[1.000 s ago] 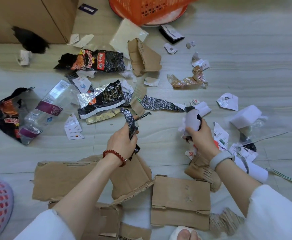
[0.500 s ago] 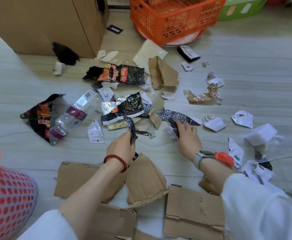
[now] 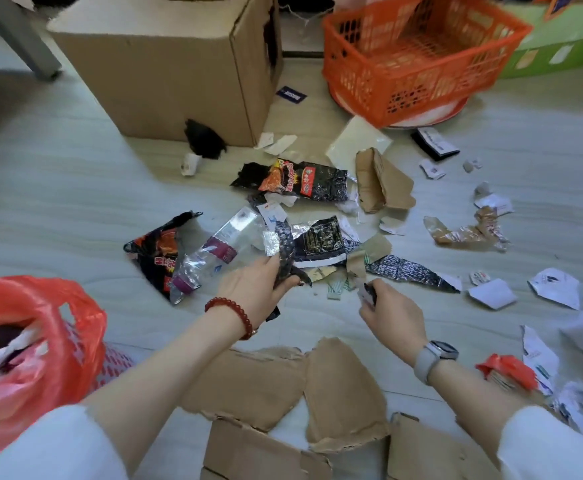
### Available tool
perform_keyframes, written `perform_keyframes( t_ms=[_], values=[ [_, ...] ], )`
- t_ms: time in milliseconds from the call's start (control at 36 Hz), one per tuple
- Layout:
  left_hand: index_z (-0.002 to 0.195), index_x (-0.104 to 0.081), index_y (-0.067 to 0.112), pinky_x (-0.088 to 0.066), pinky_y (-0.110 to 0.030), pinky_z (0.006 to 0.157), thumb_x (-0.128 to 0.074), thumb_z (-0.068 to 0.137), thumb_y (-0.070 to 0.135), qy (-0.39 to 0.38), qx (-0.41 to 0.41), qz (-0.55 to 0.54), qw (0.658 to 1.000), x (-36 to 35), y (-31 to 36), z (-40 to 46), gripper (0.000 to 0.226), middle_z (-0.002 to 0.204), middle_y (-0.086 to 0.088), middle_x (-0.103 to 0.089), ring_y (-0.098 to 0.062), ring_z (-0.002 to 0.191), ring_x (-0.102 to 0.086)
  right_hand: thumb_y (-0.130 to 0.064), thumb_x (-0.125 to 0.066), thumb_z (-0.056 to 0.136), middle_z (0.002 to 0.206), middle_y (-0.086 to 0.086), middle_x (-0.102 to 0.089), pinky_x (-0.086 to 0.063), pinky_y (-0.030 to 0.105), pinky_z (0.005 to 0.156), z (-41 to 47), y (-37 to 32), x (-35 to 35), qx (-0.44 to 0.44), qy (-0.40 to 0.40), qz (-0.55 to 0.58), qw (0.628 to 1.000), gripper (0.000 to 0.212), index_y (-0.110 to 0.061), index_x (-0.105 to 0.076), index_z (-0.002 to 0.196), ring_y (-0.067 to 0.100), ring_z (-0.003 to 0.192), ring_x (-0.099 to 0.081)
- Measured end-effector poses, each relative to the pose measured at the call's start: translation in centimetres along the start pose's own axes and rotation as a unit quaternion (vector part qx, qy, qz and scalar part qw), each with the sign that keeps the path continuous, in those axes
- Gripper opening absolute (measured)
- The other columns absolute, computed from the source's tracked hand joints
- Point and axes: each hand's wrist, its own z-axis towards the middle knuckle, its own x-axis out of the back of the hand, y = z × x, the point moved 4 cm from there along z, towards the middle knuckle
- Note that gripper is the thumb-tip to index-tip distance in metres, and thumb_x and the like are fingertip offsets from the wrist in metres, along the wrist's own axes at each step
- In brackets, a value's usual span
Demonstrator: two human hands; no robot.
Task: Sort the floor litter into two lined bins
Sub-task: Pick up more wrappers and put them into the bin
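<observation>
Red-lined bin (image 3: pixel 37 344): now in view, lower left of frame; view has swung toward it.
Left hand (image 3: pixel 259 282): grip still pinching dark foil strip (image 3: pixel 285 251), centre frame.
Right hand (image 3: pixel 392 315): white wad gone; grip closed on small dark scrap (image 3: pixel 369 293).
Meaning: probably plastics, bound for the bin.

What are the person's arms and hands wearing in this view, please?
Both arms have white sleeves pushed up, leaving the forearms bare. The left hand has a red beaded bracelet at its wrist; the right hand has a grey-strapped smartwatch. No gloves or rings show.
</observation>
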Motion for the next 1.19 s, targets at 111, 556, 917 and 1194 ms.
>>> perform_keyframes(
  t_ms=[111,556,917,1194],
  values=[
    [0.089,-0.032,0.018,-0.038,-0.031,0.064,-0.031,0.095,0.05,0.056,-0.011,0.009,0.998,6.0,-2.3,-0.9,0.033,0.099,-0.002,-0.054,-0.028,0.089,-0.058,-0.025,-0.053,0.089,0.071,-0.001,-0.053,-0.032,0.031,0.05,-0.8,-7.2,4.2,0.1,-0.03,0.141,0.984,0.012,-0.021,-0.048,0.1,0.022,0.059,-0.049],
    [0.128,-0.046,0.02,-0.043,-0.041,0.088,-0.033,0.074,0.07,0.113,0.248,-0.07,0.96,9.4,-23.8,-20.6,0.075,0.125,-0.009,-0.052,-0.032,0.115,-0.05,-0.015,-0.059,0.089,0.1,-0.003,-0.053,-0.036,0.005,0.079,-8.6,-37.8,6.1,0.43,-0.086,0.326,0.837,0.026,-0.011,-0.053,0.114,0.0,0.086,-0.048],
    [0.138,-0.035,0.037,0.009,-0.048,0.114,-0.017,0.027,0.103,0.028,0.184,-0.136,0.973,6.2,-28.3,-28.4,0.13,0.153,0.017,-0.008,0.0,0.137,0.013,-0.046,-0.037,0.091,0.117,0.004,-0.064,-0.046,0.036,0.094,-13.4,-39.7,1.1,0.632,-0.166,0.052,0.755,0.047,-0.017,-0.064,0.117,0.019,0.112,-0.056],
    [0.143,-0.007,0.047,-0.013,-0.061,0.11,-0.022,0.05,0.087,0.115,0.347,-0.039,0.93,1.9,-29.9,-30.1,0.103,0.156,-0.001,0.011,-0.028,0.143,0.013,-0.046,-0.039,0.086,0.155,0.014,-0.012,-0.014,0.066,0.108,-10.7,-38.3,-1.8,0.526,-0.041,-0.115,0.842,0.063,-0.031,-0.022,0.145,0.038,0.143,-0.003]
  ],
)
